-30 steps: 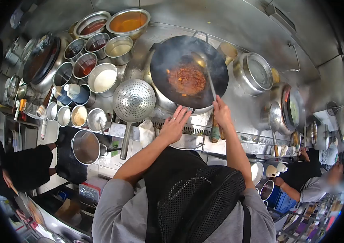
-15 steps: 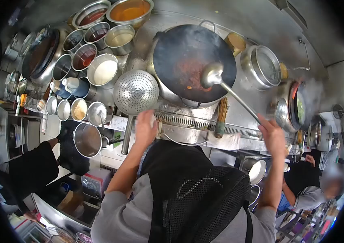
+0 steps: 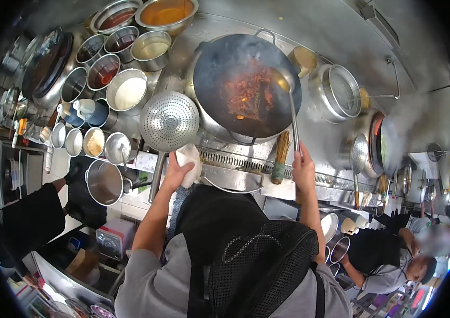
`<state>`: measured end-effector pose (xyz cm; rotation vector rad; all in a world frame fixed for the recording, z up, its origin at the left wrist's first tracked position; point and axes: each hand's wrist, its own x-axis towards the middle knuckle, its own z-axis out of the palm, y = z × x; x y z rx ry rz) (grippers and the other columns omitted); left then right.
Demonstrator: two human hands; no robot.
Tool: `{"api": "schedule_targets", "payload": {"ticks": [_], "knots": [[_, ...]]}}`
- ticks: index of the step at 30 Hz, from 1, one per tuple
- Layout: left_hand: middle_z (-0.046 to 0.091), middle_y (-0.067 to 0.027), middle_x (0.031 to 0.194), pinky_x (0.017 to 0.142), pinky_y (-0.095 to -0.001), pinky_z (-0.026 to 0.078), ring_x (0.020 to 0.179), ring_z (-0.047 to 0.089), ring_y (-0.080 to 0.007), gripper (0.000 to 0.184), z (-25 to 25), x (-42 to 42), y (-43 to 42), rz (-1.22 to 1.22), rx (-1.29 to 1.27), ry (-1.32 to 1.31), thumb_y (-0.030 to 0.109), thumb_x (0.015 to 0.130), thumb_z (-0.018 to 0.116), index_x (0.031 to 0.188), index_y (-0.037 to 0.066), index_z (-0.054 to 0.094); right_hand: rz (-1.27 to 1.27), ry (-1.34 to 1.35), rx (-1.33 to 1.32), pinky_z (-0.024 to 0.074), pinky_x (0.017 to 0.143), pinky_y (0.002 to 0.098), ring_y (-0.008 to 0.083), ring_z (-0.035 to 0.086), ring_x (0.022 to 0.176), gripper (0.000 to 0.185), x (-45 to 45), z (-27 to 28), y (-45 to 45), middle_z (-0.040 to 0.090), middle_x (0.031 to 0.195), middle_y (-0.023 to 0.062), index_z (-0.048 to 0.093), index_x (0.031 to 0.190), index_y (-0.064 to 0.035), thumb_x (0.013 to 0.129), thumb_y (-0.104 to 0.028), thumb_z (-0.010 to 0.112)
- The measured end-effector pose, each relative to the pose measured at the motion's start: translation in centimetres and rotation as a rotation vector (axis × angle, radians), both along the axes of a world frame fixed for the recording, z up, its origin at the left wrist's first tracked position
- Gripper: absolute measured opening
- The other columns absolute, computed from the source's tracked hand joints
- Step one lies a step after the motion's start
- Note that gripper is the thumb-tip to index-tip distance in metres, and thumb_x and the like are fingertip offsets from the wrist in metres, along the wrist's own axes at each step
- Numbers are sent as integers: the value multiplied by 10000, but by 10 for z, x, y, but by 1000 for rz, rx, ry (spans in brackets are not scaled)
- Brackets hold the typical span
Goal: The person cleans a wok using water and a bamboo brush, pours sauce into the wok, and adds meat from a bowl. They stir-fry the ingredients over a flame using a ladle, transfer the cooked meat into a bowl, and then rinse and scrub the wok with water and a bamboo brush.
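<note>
My left hand is closed on a white cloth, just below the large perforated skimmer and beside its handle. My right hand grips the handle of a metal ladle. The ladle's bowl is at the right inside of the black wok. Reddish-brown food lies in the middle of the wok, with smoke or steam rising over it. A bundled bamboo brush stands between the wok and my right hand.
Metal bowls and pots of sauces crowd the left side. A steel pot sits right of the wok, with another skimmer beyond. One co-worker is at the lower right, another at the left. Below the sauces is a pot.
My left hand has moved left from the wok's near rim and taken hold of the white cloth. The ladle swung out toward the right, then back into the wok's right side.
</note>
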<state>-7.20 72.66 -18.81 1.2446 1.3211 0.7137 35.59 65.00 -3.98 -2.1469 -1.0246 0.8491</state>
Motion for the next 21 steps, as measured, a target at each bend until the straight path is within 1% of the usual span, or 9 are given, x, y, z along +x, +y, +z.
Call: {"api": "schedule_targets", "payload": {"ticks": [2,3,6,8,10,13,17,19,21], "knots": [[570,-142,1388,1095,-388,478,1301,562,-235,701,35,13,-2,156,-122,-501,114,945,740,1520,43,346,152,-643,451,447,455,300,104,527,519,510,2,-61,16,619,776,49,491,1562,-81,1086,-236,595],[579,-128,1351,963,-400,580,1191,632,-243,624,44,19,-1,185,-175,-624,80,986,704,1498,99,347,149,-644,450,447,455,300,104,527,519,510,-4,-80,24,619,776,49,491,1562,-81,1086,-236,595],[576,-164,1374,897,-489,630,1152,682,-347,579,62,43,3,204,-403,-865,135,1029,649,1520,131,342,243,-751,521,450,453,309,112,544,523,522,-26,-78,42,612,776,73,472,1569,-61,1096,-255,576],[612,-172,1329,771,-469,666,1077,720,-381,500,76,58,6,160,-429,-895,230,1078,590,1512,168,350,53,394,43,510,534,388,175,635,585,530,-51,10,45,622,713,139,455,1568,-35,1089,-234,564],[629,-169,1327,809,-491,657,1107,710,-370,461,78,68,7,131,-498,-893,373,1119,499,1506,150,386,36,421,50,525,586,406,172,642,614,505,-50,21,48,610,732,172,480,1542,-11,1087,-215,560],[641,-145,1348,976,-559,592,1177,683,-330,631,89,98,17,138,-753,-986,594,1104,348,1432,78,503,99,-417,235,566,715,412,281,697,711,470,-23,-4,76,722,920,217,573,1471,-3,1081,-265,579],[663,-124,1293,966,-511,591,1139,694,-311,567,88,159,35,50,-730,-1029,538,1111,411,1402,64,519,328,-569,351,568,788,422,355,736,829,456,-5,-59,82,759,984,240,574,1471,-8,1080,-242,566],[672,-126,1202,901,-448,610,1060,708,-270,375,80,190,47,74,-606,-931,286,1088,605,1331,11,525,311,-326,83,564,837,425,389,738,937,450,-27,10,70,741,1084,272,578,1468,-11,1077,-234,574],[672,-133,1183,872,-441,617,1035,711,-259,331,73,202,51,169,-592,-790,202,1051,643,1290,0,535,293,-79,-192,560,886,427,422,741,1044,445,-42,53,51,724,1184,304,581,1466,-13,1075,-226,582]]}}
